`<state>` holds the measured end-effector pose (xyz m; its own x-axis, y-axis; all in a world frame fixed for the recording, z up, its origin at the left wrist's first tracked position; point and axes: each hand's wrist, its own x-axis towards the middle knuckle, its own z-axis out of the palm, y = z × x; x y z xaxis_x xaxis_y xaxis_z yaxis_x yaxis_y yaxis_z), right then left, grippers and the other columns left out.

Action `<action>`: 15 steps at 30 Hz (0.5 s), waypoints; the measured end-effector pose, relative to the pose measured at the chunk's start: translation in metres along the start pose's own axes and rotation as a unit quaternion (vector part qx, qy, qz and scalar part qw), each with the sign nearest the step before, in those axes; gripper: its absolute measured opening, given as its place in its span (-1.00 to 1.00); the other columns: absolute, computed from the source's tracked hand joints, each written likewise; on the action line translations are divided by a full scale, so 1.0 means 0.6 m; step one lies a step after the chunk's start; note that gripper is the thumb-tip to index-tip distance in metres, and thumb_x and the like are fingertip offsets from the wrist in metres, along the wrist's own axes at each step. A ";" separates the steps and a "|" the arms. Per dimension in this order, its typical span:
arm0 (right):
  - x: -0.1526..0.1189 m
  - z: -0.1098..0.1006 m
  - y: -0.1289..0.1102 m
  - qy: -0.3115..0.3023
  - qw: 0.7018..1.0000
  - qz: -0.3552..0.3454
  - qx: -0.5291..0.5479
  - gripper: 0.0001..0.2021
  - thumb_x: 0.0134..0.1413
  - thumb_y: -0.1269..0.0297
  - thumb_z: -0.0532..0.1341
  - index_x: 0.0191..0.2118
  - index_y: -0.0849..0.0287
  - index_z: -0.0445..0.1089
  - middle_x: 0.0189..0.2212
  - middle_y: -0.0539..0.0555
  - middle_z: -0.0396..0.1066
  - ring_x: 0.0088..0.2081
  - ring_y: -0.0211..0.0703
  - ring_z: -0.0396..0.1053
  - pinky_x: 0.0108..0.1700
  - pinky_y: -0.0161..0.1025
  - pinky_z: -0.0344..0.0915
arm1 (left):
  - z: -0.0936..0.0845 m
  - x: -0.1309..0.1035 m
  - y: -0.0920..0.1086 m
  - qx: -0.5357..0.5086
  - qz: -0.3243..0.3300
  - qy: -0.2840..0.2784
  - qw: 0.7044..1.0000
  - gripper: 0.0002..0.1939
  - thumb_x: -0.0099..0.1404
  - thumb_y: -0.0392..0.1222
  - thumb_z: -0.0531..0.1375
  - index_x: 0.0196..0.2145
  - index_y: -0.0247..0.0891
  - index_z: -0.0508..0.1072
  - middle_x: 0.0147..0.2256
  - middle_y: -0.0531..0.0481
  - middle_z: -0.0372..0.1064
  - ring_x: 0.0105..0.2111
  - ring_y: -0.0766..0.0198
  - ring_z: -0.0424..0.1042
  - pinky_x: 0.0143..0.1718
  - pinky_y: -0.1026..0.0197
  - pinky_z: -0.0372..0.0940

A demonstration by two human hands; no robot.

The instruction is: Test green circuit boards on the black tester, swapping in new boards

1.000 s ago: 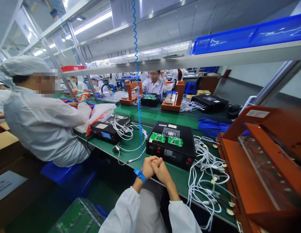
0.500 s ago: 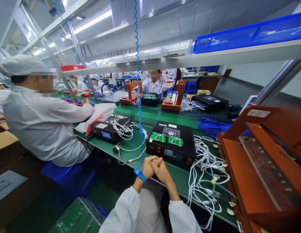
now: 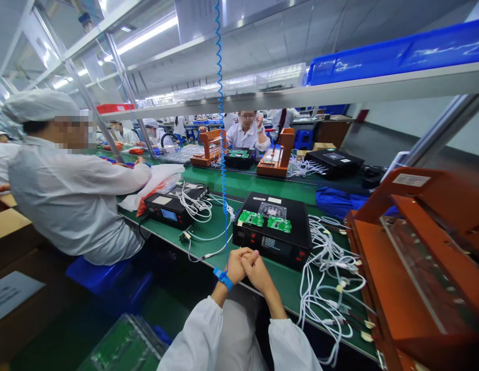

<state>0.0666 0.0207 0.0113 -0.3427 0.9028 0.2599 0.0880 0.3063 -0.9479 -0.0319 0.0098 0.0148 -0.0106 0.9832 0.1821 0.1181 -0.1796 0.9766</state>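
Note:
My left hand (image 3: 236,264) wears a blue wrist strap (image 3: 223,278) and is clasped with my right hand (image 3: 258,270) at the front edge of the green table (image 3: 212,242). The fingers of both are folded against each other. Just beyond them stands a black box (image 3: 276,242) with small red switches. On its top lie two green circuit boards, one at the left (image 3: 251,218) and one at the right (image 3: 279,224). A blue coiled cord (image 3: 223,154) hangs down toward the strap.
White cables (image 3: 326,273) lie right of the box, beside a large orange fixture (image 3: 413,257). A second black box (image 3: 173,208) stands at the left. A person (image 3: 69,180) sits at the left; another (image 3: 245,131) sits across. A shelf (image 3: 340,90) runs overhead.
The person at the left has shifted slightly to the right, and the person across has moved a raised hand. My clasped hands have not moved.

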 end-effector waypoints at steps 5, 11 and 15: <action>0.000 -0.001 -0.003 -0.001 1.000 -0.012 -0.010 -0.78 0.01 0.23 0.07 -0.58 0.14 0.25 -0.53 0.02 0.34 -0.42 -0.18 0.26 -0.36 -0.28 0.22 | -0.002 -0.001 0.006 0.007 0.001 0.001 1.000 -0.51 0.23 0.22 0.24 -0.35 -0.33 0.62 -0.51 -0.01 0.45 -0.46 0.27 0.35 -0.39 0.25 0.24; 0.000 0.000 -0.001 -0.002 1.000 -0.003 -0.005 -0.77 0.02 0.21 0.07 -0.59 0.13 0.21 -0.53 0.02 0.34 -0.43 -0.19 0.26 -0.35 -0.28 0.24 | -0.003 -0.001 0.003 0.016 0.012 0.000 1.000 -0.51 0.25 0.21 0.22 -0.34 -0.34 0.62 -0.51 0.00 0.42 -0.47 0.29 0.32 -0.40 0.26 0.22; 0.000 0.000 0.000 -0.002 1.000 -0.003 -0.006 -0.77 0.02 0.20 0.07 -0.59 0.14 0.21 -0.54 0.01 0.33 -0.42 -0.18 0.27 -0.35 -0.27 0.24 | -0.003 0.000 0.000 0.021 0.009 0.002 1.000 -0.49 0.24 0.23 0.22 -0.34 -0.34 0.62 -0.52 0.00 0.42 -0.47 0.28 0.33 -0.39 0.25 0.23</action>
<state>0.0666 0.0206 0.0112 -0.3475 0.8993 0.2654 0.0965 0.3158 -0.9439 -0.0338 0.0100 0.0150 -0.0116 0.9797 0.2003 0.1592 -0.1959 0.9676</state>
